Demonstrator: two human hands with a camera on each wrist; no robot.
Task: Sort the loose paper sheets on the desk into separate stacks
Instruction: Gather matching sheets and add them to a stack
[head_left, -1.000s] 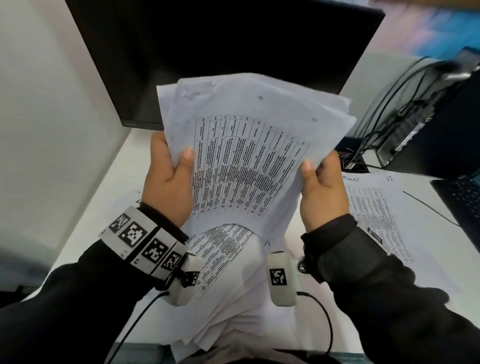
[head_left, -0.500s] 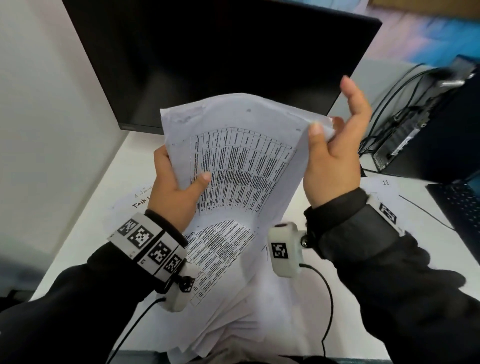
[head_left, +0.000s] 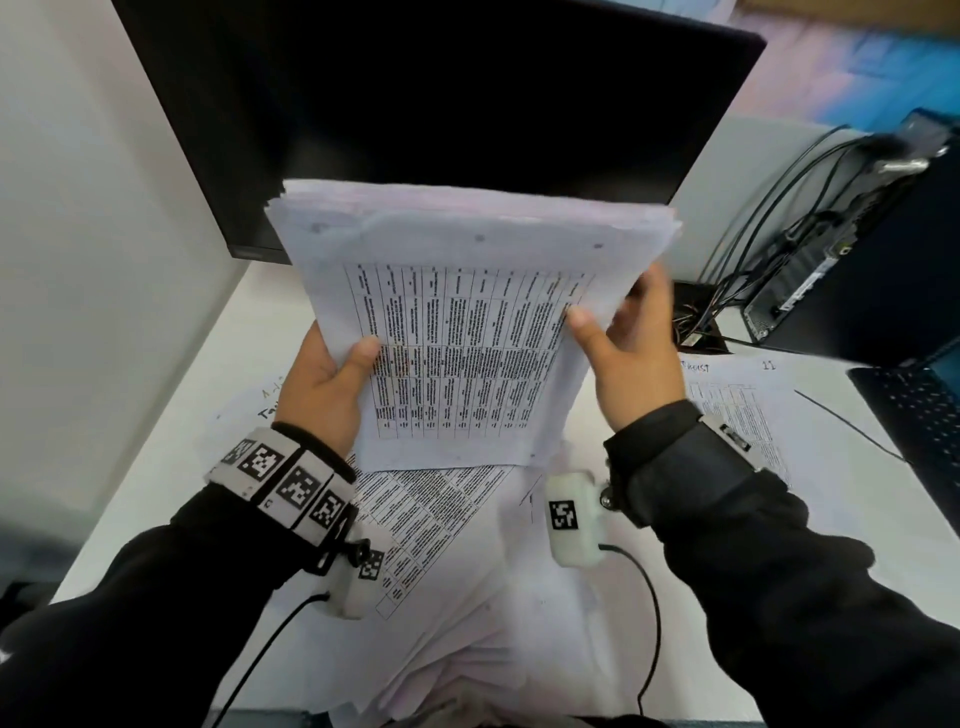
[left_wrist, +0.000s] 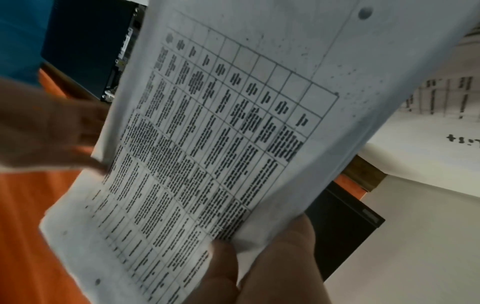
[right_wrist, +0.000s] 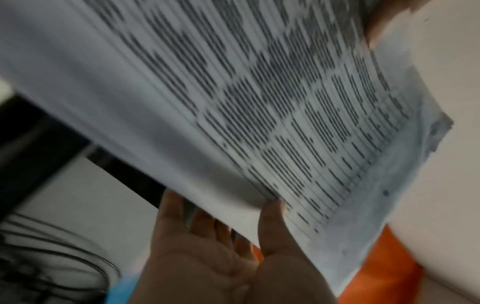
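Observation:
I hold a thick paper stack (head_left: 467, 322) upright above the desk, its front sheet printed with a dense table. My left hand (head_left: 343, 369) grips its left edge, thumb on the front and fingers hidden behind. My right hand (head_left: 618, 322) pinches the right edge, with the thumb on the print and the fingers straight behind. In the left wrist view the paper stack (left_wrist: 233, 123) slants over my left hand (left_wrist: 259, 267). From the right wrist, my right hand (right_wrist: 233, 236) lies palm-up under the paper stack (right_wrist: 259, 102). A messy pile of loose sheets (head_left: 457, 571) lies below.
A single printed sheet (head_left: 743, 410) lies on the white desk (head_left: 218, 374) at the right, and a handwritten sheet (head_left: 260, 410) at the left. A black monitor (head_left: 441, 104) stands behind. A computer case with cables (head_left: 857, 260) and a dark keyboard (head_left: 924, 415) are at the right.
My right hand went up to the stack's top right corner and has come back down to its right edge. The fanned, bent sheets now stand squared and flatter.

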